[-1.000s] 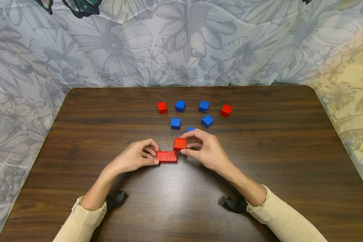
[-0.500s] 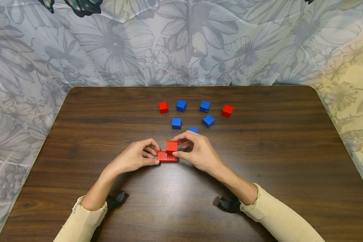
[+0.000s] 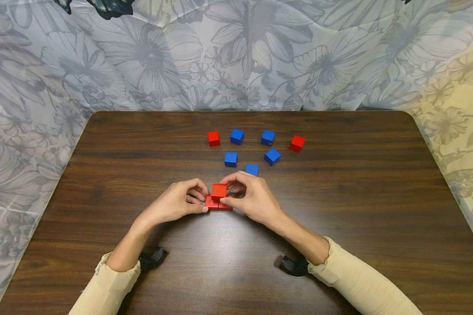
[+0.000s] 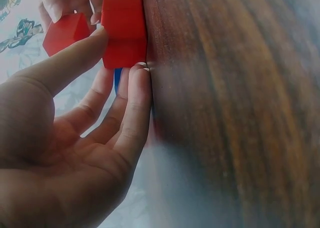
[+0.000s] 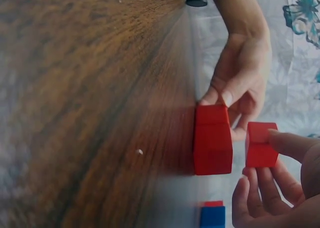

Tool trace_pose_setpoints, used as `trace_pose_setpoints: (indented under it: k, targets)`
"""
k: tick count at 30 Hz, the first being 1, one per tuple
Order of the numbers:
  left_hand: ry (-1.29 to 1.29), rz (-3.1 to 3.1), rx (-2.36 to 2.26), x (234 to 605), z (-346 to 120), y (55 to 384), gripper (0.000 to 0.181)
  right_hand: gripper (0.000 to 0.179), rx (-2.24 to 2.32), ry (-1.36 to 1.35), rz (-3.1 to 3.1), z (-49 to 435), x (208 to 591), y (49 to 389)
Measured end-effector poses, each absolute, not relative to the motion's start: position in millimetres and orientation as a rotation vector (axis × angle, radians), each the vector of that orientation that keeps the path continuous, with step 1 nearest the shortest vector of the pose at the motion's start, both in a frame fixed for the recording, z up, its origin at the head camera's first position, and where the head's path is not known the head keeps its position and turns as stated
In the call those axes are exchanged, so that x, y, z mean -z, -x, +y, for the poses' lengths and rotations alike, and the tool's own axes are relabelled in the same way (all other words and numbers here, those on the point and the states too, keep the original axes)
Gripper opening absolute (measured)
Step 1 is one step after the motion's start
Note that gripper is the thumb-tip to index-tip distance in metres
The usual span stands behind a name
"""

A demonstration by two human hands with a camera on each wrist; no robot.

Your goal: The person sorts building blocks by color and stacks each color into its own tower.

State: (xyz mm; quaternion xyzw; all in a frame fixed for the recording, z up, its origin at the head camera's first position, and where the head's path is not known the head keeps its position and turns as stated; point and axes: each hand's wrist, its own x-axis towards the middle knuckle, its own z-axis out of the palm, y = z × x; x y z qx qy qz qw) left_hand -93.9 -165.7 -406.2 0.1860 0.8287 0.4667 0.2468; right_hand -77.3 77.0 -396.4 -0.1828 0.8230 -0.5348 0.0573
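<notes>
Two red cubes stand side by side on the table, the left cube (image 3: 211, 205) and the right cube (image 3: 226, 207) touching face to face. My left hand (image 3: 178, 202) pinches the left one, with the thumb on its near side and fingers behind. Between thumb and fingers, my right hand (image 3: 255, 197) holds a third red cube (image 3: 219, 191) over the middle of the pair. In the right wrist view a gap shows between this held cube (image 5: 261, 145) and the pair (image 5: 212, 140) below it. The left wrist view also shows the held cube (image 4: 66, 33) apart from them.
Beyond the hands lie several loose blue cubes, the nearest blue cube (image 3: 252, 169) just behind my right fingers. One red cube (image 3: 213, 138) sits at the far left of this group, another red cube (image 3: 297, 143) at its far right. A floral cloth (image 3: 256, 57) hangs behind the table (image 3: 358, 210).
My right hand has carried its red cube leftward, from beyond the pair's right end to above its middle. The left hand stays on the left cube.
</notes>
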Motion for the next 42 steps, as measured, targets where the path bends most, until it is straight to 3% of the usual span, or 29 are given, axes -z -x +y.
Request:
trace_pose_setpoints:
  k: [42]
  targets:
    - [-0.516, 2.271, -1.285, 407, -166, 92, 0.034, 0.033, 1.529, 0.661, 2.504, 61, 405, 76]
